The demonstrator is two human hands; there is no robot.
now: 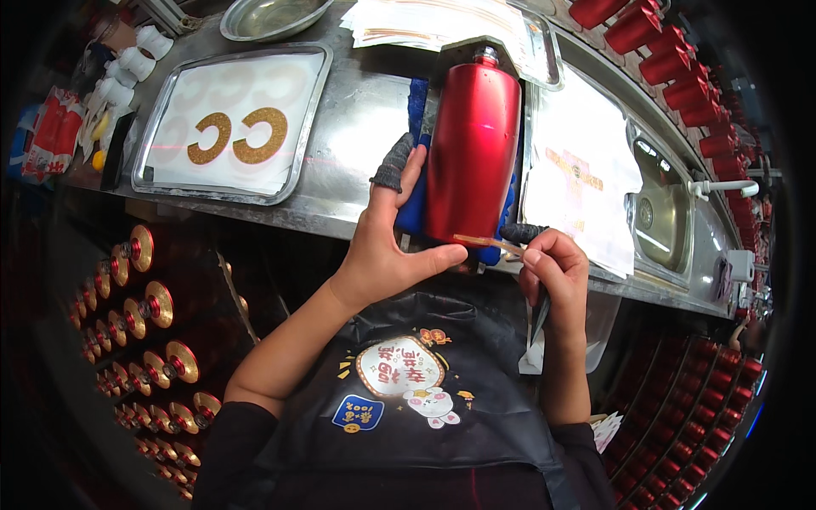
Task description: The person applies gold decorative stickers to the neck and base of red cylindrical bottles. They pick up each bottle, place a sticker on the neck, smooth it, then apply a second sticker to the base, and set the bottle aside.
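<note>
A glossy red bottle (473, 153) with a silver neck lies with its neck away from me, on a blue cloth (413, 204). My left hand (381, 246) is spread along the bottle's left side, thumb stretched out at its base; a dark grey finger sleeve covers one fingertip. Between the pinched fingers of my right hand (557, 268) is a thin gold-tan strip (489, 243), whose far end lies across the bottle's lower edge. Another dark sleeve covers a right fingertip. A slim dark tool (541, 316) with a pale end hangs below that hand; how it is held is unclear.
On the left, a metal tray (316, 102) holds a white sheet with two gold C-shaped decals (260, 138). Paper sheets (578, 170) lie right of the bottle, before a sink (659, 212) with a white faucet (722, 187). Racked red bottles (157, 304) stand below left, more at right.
</note>
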